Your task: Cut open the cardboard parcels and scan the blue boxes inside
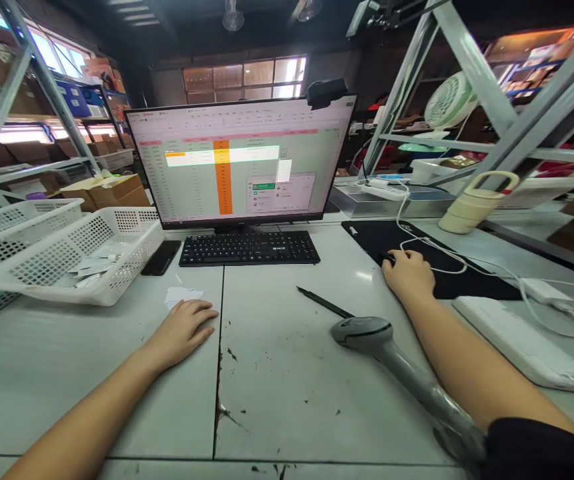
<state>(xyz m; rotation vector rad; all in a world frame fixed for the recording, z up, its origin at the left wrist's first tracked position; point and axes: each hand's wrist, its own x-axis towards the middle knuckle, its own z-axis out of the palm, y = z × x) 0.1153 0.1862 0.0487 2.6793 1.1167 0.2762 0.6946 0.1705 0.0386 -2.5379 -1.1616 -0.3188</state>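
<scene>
My left hand [183,333] lies palm down on the white table, its fingers stretched out and holding nothing. Just beyond its fingertips is a small piece of white paper [181,295]. On the black mouse pad [481,277], my right hand [411,275] rests over a dark computer mouse [391,259], which is mostly hidden under the fingers. A black keyboard [250,249] sits in front of the monitor [247,167], whose screen shows a spreadsheet with an orange column. Between my arms are a black pen [324,302] and a grey barcode scanner [407,373].
White perforated baskets [111,267] stand at the left, one with paper slips inside. A black phone [161,257] lies beside the keyboard. At right are a white flat box [521,340], a tangled white cable, a cream tumbler [467,208] and a fan [449,100] behind metal frame bars.
</scene>
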